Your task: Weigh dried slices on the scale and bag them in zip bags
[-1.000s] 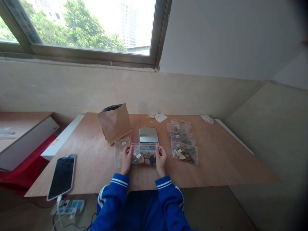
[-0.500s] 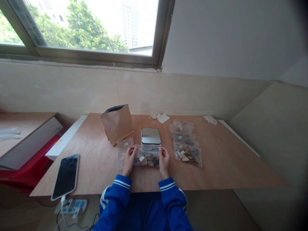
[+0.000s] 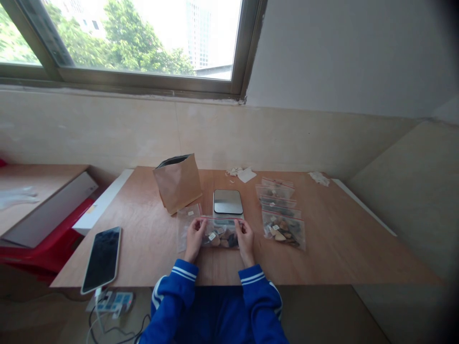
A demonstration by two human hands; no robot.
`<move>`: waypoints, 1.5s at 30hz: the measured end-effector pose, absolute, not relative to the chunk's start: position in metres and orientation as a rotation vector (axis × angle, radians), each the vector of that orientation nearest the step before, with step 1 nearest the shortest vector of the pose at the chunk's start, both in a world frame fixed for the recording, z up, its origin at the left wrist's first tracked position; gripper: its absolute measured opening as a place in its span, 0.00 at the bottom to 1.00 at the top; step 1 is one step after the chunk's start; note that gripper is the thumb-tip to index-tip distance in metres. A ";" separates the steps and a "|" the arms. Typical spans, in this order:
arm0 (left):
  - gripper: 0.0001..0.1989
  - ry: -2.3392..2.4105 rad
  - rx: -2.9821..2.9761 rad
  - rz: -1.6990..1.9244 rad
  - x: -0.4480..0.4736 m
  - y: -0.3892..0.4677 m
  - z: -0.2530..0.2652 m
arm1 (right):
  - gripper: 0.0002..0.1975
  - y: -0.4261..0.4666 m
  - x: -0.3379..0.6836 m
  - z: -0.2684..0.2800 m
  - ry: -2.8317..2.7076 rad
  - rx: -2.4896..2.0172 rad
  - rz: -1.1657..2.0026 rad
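Here the left hand [image 3: 194,236] and the right hand [image 3: 245,237] each pinch an upper end of the clear zip bag [image 3: 224,239], which holds brown and dark pieces, just in front of the silver scale [image 3: 228,201] on the bench [image 3: 340,248]; filled bags [image 3: 284,233] lie to the right, a paper bag [image 3: 179,184] stands further left

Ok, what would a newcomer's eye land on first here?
Probably the bright window at the upper left. In the lower middle, the left hand and right hand hold a clear bag of mixed pieces by its red-lined top, before a silver-topped device. A brown paper bag stands behind to the left; overlapping pouches lie to the right.
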State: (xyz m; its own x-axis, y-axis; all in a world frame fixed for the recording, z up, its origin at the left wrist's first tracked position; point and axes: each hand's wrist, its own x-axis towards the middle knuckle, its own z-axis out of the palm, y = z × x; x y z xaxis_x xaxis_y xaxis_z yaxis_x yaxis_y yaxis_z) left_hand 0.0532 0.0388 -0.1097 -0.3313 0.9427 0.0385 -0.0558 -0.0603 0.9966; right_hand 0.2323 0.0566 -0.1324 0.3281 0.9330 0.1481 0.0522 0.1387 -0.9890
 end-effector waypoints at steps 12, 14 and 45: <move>0.18 1.380 1.074 1.522 0.055 0.040 -0.113 | 0.22 0.056 0.230 -0.132 -1.045 -1.284 0.827; 0.18 1.371 1.057 1.523 0.055 0.040 -0.112 | 0.22 0.055 0.230 -0.130 -1.050 -1.284 0.830; 0.17 1.297 1.130 1.452 0.047 0.035 -0.110 | 0.18 0.050 0.234 -0.124 -1.231 -1.242 0.826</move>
State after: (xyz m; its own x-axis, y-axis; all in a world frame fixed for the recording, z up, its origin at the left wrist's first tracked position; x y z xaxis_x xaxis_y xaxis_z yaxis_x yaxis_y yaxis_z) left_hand 0.0474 0.0354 -0.1097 -0.2185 0.9726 0.0794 -0.0309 -0.0882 0.9956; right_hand 0.2340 0.0500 -0.1241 0.2035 0.9533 0.2233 0.1547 0.1939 -0.9688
